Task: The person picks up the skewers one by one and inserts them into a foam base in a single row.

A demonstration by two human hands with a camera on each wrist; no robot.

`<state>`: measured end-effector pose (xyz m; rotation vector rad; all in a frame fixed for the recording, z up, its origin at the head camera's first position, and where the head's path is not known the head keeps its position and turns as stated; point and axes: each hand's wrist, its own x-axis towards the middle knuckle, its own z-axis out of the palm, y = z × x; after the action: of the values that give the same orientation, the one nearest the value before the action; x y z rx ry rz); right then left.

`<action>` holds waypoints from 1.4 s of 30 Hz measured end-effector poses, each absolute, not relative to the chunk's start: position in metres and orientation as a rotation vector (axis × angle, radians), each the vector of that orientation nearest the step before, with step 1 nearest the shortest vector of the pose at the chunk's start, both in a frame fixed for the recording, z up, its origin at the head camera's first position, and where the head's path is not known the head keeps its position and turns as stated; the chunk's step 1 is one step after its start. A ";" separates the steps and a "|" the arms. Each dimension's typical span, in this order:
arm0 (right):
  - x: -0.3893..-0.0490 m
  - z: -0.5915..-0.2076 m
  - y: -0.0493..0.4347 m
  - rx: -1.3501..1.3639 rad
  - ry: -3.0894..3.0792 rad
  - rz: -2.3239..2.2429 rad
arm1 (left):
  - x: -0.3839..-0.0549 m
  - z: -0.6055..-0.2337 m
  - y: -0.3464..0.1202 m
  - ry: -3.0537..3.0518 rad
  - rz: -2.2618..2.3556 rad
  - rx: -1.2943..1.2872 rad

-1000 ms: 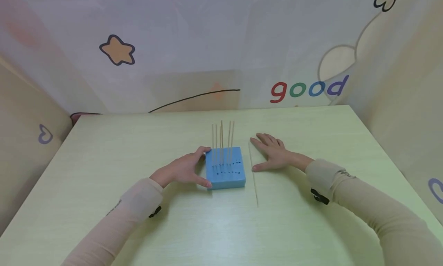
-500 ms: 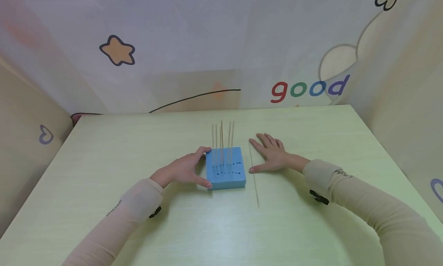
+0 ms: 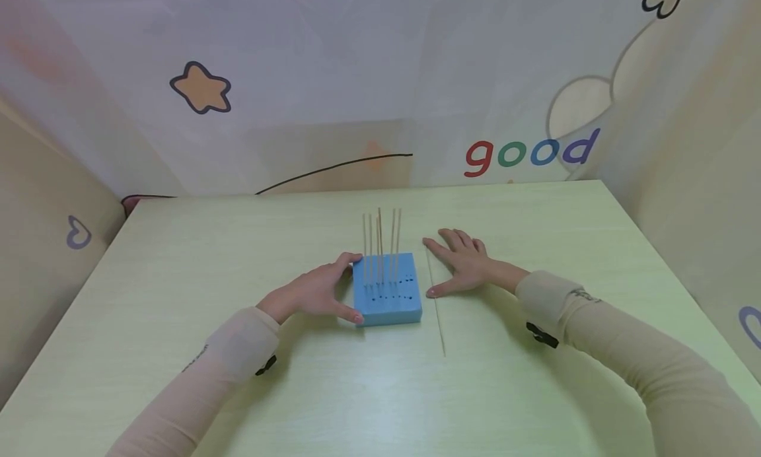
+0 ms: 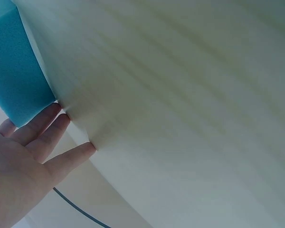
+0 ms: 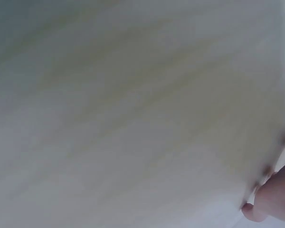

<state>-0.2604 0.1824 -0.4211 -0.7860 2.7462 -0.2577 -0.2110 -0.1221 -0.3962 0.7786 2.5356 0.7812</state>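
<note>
A blue foam block [image 3: 389, 310] with small holes in its top sits mid-table. Several thin wooden sticks [image 3: 392, 236] stand upright in it. My left hand [image 3: 315, 290] holds the block at its left side, thumb at the near corner and a finger at the far corner. In the left wrist view the other fingers [image 4: 47, 140] extend beside the block, tips on the table. A loose stick [image 3: 440, 328] lies flat right of the block. My right hand [image 3: 466, 271] rests there with fingers spread, its thumb and index tips touching the stick. The right wrist view shows only part of that hand [image 5: 278, 197].
The pale table [image 3: 238, 232] reaches back to a printed curtain [image 3: 333, 80] with a star and coloured letters. Side curtains [image 3: 47, 265] border the left and right. Both forearms cross the near part of the table.
My right hand has slid slightly left with the loose stick's far end, toward the block. The left hand and the block have hardly moved.
</note>
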 end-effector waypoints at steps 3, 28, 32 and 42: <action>-0.261 -0.420 0.182 -0.785 2.742 -0.264 | -0.211 -0.396 -0.122 2.538 0.771 0.772; -0.262 -0.413 0.174 -0.766 2.714 -0.585 | -0.210 -0.397 -0.122 2.539 0.779 0.780; -0.261 -0.410 0.174 -0.707 2.703 -0.682 | -0.210 -0.397 -0.122 2.541 0.770 0.765; -0.262 -0.403 0.179 -0.644 2.449 -1.053 | -0.210 -0.398 -0.122 2.547 0.774 0.760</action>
<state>-0.2620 0.1793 -0.4028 -0.6437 2.4487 -1.0531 -0.2102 -0.1224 -0.3983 0.7596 2.5471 0.7742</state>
